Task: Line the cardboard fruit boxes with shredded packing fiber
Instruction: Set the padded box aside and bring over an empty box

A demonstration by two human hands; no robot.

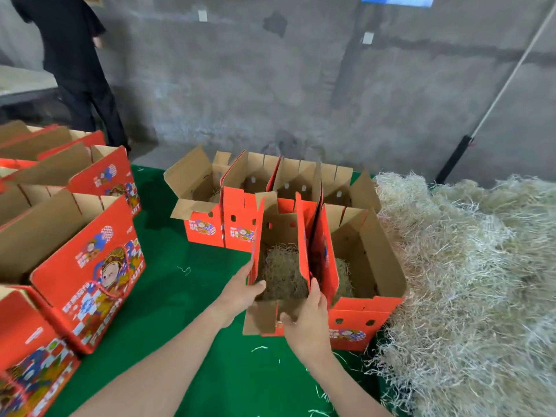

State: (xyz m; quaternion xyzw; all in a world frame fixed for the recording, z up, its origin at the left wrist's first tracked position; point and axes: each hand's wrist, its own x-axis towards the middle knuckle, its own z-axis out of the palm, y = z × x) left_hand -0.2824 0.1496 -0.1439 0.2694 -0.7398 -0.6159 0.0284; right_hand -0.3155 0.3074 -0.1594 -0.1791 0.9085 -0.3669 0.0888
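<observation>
Nearest the lens, the left hand [240, 293] is pinching the left wall of an open fruit box [279, 233], thumb inside. The right hand [307, 322] is gripping the near right corner of the same box. Packing fiber [282, 275] is lying as a wad on this box's floor. The box is standing on the green cloth [180, 296], touching a neighbouring box [370, 266] that is also holding fiber. A loose heap [469, 281] is lying just beside, to the right. Assessment: the corrugated walls are likely light but flexing, so gripping at the corners is advisable. The fiber appears springy, tangling and shedding strands.
</observation>
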